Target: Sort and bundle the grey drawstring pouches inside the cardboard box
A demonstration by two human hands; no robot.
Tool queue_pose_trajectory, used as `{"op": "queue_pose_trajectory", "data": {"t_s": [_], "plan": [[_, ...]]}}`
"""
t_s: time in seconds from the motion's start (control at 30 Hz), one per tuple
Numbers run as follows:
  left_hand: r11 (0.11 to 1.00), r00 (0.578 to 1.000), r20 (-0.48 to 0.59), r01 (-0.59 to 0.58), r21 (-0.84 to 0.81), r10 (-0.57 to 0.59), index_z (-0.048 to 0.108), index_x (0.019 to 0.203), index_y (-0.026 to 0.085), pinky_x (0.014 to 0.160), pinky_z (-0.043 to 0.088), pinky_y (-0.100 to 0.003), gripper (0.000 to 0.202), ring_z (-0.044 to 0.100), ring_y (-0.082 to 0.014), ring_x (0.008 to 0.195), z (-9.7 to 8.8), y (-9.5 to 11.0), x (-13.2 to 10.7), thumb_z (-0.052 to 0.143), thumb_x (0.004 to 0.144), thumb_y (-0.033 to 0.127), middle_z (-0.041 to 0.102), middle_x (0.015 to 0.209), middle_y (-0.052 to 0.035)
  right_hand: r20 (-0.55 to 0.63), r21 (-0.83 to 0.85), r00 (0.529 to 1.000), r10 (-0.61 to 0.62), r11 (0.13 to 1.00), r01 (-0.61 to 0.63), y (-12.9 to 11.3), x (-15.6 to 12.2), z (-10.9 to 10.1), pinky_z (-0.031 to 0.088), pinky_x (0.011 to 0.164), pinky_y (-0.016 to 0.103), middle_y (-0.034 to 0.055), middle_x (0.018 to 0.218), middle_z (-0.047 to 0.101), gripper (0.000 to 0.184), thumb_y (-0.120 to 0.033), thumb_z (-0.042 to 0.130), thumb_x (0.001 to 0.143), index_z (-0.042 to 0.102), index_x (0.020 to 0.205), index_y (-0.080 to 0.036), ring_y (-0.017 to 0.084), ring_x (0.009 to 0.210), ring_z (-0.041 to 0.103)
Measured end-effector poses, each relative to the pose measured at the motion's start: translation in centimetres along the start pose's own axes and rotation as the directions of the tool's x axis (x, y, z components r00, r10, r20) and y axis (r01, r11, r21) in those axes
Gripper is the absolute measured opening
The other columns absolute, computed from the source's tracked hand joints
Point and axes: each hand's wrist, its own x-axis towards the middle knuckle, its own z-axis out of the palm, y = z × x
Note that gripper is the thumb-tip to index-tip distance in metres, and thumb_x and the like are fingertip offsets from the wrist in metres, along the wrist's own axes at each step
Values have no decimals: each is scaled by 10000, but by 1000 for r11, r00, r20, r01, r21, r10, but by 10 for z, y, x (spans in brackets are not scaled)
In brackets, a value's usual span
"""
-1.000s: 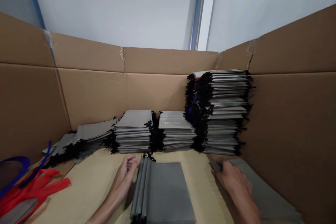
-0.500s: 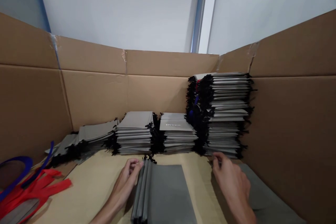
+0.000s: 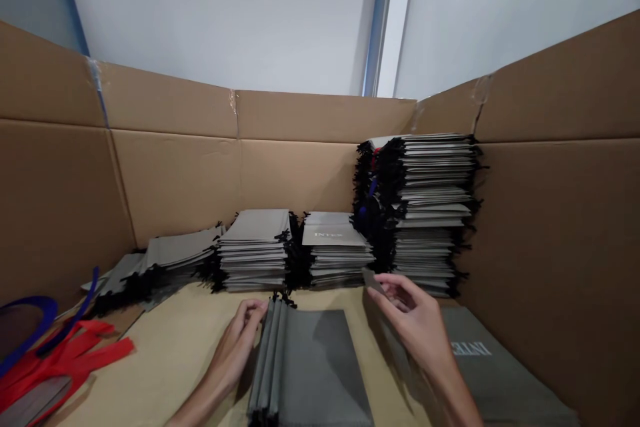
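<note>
- Left hand (image 3: 235,340): loosely curled, holding nothing that I can make out; fingertips just beside the upper left edge of the flat bag pile.
- Right hand (image 3: 415,320): raised above the surface, thumb and forefinger nearly closed on a grey corner (image 3: 373,280). I can't tell which bag that corner belongs to.
- Flat bag pile (image 3: 310,367): grey drawstring bags, lying between my two hands at the near edge of the view, black cords (image 3: 283,298) bunched at the far end.
- Lettered bag (image 3: 475,360): grey, lying to the right beneath the right hand, its white lettering upside down from here.
- Surface (image 3: 170,353): tan, carrying everything in view.
- Back row: low stack (image 3: 255,253), low stack (image 3: 337,253), tall stack (image 3: 425,213), all grey bags with black cords, side by side.
- Cardboard walls (image 3: 175,187): surround the back and sides.
- Far left: red straps (image 3: 65,353) and a blue loop (image 3: 25,320).
</note>
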Motion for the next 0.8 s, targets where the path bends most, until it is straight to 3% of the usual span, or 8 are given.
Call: {"op": "queue_pose_trajectory", "data": {"t_s": [0.27, 0.4, 0.5, 0.57, 0.67, 0.73, 0.77, 0.8], "plan": [[999, 1000, -27, 6, 34, -5, 675, 1025, 271, 1020, 507, -460, 526, 704, -328, 1063, 2, 4, -3, 450, 969, 742, 783, 1071, -75, 60, 333, 986, 154, 928, -165, -8, -12, 5, 548, 694, 250, 36, 883, 708, 574, -618, 960, 651, 729, 962, -194, 197, 799, 651], [986, 997, -70, -50, -159, 39, 721, 1121, 243, 989, 538, -428, 658, 703, -319, 1101, -1, 12, -8, 361, 973, 773, 781, 1136, -108, 116, 457, 966, 229, 851, -257, -7, -12, 26, 567, 745, 240, 35, 965, 736, 662, -607, 997, 612, 703, 1055, -212, 193, 857, 676], [916, 998, -8, -59, -397, 61, 709, 1331, 241, 1042, 546, -443, 772, 693, -323, 1217, -5, 23, -12, 331, 969, 809, 767, 1310, -124, 184, 439, 962, 203, 858, -265, -10, -11, 52, 567, 764, 247, 22, 914, 733, 668, -614, 991, 626, 693, 1069, -212, 191, 850, 679], [882, 996, 50, -42, -470, 74, 701, 1378, 221, 1028, 568, -444, 763, 708, -338, 1215, -8, 35, -13, 479, 935, 801, 775, 1327, -138, 264, 399, 951, 160, 879, -259, -12, -10, 68, 550, 708, 247, 5, 815, 712, 608, -632, 965, 661, 687, 999, -210, 181, 771, 665], [935, 986, 93, -99, -339, 138, 788, 1213, 175, 947, 614, -432, 640, 758, -362, 1089, -23, 57, -14, 766, 818, 678, 832, 1184, -146, 406, 340, 908, 108, 904, -260, -8, -10, 81, 527, 629, 261, 16, 770, 715, 598, -690, 915, 696, 699, 970, -205, 186, 705, 653], [969, 985, -49, -174, -173, 168, 830, 1071, 179, 933, 636, -453, 565, 772, -374, 1034, -47, 67, -24, 788, 794, 670, 853, 1093, -134, 463, 303, 881, 96, 917, -259, 0, -10, 83, 527, 608, 266, 52, 845, 753, 643, -729, 876, 721, 719, 1057, -204, 203, 737, 675], [976, 967, -172, -203, -73, 189, 840, 1043, 198, 952, 641, -472, 553, 772, -383, 1051, -63, 67, -33, 764, 802, 690, 856, 1094, -122, 472, 287, 876, 100, 922, -260, 5, -11, 82, 523, 596, 262, 68, 888, 765, 664, -745, 855, 736, 722, 1098, -205, 205, 749, 682], [973, 922, -310, -226, 50, 231, 851, 1024, 226, 969, 645, -485, 538, 763, -398, 1096, -82, 62, -46, 759, 792, 703, 857, 1117, -110, 471, 272, 875, 110, 926, -263, 11, -12, 81, 512, 575, 254, 77, 909, 767, 676, -761, 836, 745, 723, 1112, -205, 200, 740, 680]]}}
